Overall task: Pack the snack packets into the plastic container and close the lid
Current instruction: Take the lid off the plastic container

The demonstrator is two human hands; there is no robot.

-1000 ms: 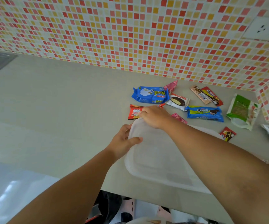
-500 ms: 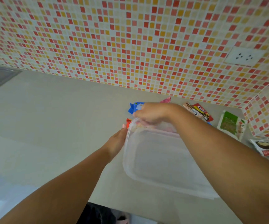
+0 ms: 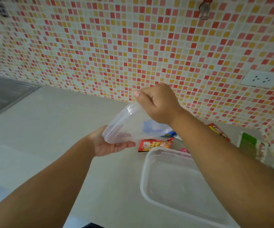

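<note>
Now that our right hand [image 3: 157, 102] has peeled the clear plastic lid [image 3: 124, 122] off, fingers pinching it, left hand [image 3: 110, 143] cupped beneath, the clear rectangular container [image 3: 179, 183] is open for packing.

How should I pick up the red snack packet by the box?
Pinch the red packet by its left crimped end, coming from above on the left. It lies flat on the counter, so a thin edge is easiest; the container and right arm crowd its right side.
</note>
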